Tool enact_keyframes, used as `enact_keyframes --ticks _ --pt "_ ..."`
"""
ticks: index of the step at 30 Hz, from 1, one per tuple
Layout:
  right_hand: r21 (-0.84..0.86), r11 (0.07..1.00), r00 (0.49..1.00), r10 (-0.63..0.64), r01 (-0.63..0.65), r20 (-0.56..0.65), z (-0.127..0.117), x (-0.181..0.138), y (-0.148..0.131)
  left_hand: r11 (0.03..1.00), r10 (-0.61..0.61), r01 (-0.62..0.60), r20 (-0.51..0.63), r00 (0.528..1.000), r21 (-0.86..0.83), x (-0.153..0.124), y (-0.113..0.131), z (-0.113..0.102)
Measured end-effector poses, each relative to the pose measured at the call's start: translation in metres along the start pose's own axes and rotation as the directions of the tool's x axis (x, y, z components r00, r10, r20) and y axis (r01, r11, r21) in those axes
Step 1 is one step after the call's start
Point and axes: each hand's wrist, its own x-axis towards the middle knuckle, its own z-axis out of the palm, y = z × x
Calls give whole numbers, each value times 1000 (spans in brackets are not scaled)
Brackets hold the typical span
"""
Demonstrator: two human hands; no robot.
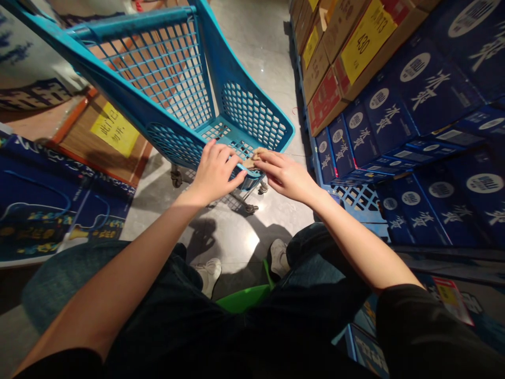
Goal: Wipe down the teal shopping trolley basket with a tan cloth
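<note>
Nearest, the person's dark jeans are parted around a green plastic object, mostly hidden, with a pale shoe just beyond on the left and another on the right. Both bare forearms reach forward to the near end of a blue shopping cart.

The left hand lies over the cart's rim, fingers slightly spread and thumb held apart; how firmly it presses cannot be told. The right hand has its fingers drawn together on a tan cloth, which sits under the fingertips and pokes out past the index finger toward the basket. The cloth is at the rim, between the two hands; whether the right thumb also pinches it cannot be told.

Under the basket, dark casters stand on the grey tiles. To the left, a yellow notice is fixed to a brown panel. To the right, blue cartons are stacked, and farther along rise cardboard boxes bearing yellow signs.
</note>
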Motion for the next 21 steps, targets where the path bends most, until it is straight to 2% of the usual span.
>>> enact_keyframes --ticks 3,5,12,18,21 --pt "-27 997 997 78 -78 -16 -6 -1 17 1000 -12 12 12 1000 -3 1 2 -1" --pt "-44 995 996 85 -86 -26 -6 -1 21 1000 -14 14 13 1000 4 2 3 -1" --pt "-35 991 991 130 -131 -25 0 4 9 998 20 -20 11 1000 60 0 4 -1" --pt "19 994 991 108 -107 -84 6 -1 2 999 20 -20 15 1000 50 -2 5 -3" --pt "40 997 996 65 -63 -59 8 -5 -8 1000 14 -14 13 1000 23 -1 5 -3"
